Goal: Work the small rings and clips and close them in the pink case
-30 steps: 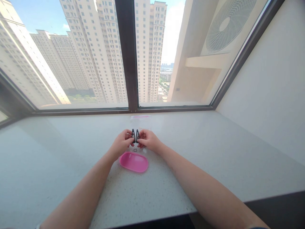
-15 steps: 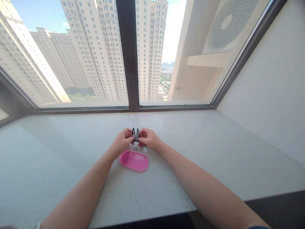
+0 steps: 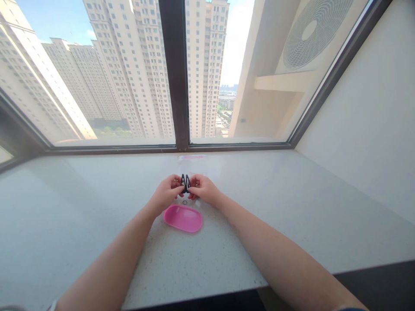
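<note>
My left hand (image 3: 165,195) pinches one small black hair clip (image 3: 183,182) and my right hand (image 3: 202,189) pinches a second black hair clip (image 3: 187,182). Both clips stand upright and are pressed side by side above the pale stone sill (image 3: 292,207). A pink oval dish (image 3: 183,218) lies on the sill just in front of my hands. A tiny dark ring (image 3: 184,202) rests on the sill between the dish and my fingers.
A clear plastic bag with a pink strip (image 3: 192,159) lies behind my hands, close to the window frame (image 3: 175,86). A white wall (image 3: 372,108) rises at the right. The sill's front edge runs along the bottom.
The two clips have come closer together and now touch. My hands and arms have hardly shifted.
</note>
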{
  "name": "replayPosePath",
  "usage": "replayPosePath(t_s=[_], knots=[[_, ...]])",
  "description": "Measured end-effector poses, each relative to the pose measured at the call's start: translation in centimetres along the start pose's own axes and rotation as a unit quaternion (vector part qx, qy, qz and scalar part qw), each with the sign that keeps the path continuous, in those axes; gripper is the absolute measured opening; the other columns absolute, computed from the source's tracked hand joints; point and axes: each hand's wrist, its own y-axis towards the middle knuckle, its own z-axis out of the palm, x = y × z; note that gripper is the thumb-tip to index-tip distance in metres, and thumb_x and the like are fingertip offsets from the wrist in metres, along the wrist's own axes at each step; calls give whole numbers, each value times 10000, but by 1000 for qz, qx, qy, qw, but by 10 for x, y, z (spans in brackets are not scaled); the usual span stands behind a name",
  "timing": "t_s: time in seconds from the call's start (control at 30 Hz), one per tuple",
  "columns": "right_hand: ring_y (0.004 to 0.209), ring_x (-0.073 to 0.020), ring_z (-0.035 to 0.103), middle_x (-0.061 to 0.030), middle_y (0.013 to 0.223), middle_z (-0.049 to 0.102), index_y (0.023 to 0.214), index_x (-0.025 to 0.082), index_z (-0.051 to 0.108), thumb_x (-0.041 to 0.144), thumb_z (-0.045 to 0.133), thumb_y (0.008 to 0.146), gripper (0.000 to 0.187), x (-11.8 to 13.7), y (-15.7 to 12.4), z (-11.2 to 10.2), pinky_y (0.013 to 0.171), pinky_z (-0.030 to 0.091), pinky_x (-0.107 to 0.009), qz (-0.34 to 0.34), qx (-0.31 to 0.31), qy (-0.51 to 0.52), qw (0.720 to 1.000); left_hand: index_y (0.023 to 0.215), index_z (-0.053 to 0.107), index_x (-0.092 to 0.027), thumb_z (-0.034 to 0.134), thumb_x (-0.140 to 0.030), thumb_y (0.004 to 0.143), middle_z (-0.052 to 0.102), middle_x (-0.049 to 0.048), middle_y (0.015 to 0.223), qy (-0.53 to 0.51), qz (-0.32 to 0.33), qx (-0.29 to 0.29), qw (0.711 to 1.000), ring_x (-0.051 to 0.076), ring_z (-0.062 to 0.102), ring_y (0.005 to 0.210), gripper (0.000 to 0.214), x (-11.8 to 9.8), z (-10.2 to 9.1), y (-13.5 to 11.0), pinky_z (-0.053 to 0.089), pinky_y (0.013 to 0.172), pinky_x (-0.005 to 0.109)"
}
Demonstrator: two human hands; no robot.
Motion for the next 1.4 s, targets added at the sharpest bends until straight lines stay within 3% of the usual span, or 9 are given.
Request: replayPosePath(t_s=[1.4], knots=[[511, -126, 623, 24, 668, 575, 795, 165, 475, 250, 679, 664, 257, 4, -2, 0, 475, 524, -243, 3, -2, 10, 1000, 907, 504, -166, 622, -293, 714, 647, 11, 698, -12, 1, 10, 1000, 146, 609, 577, 260, -2, 0, -1, 417, 521, 252]])
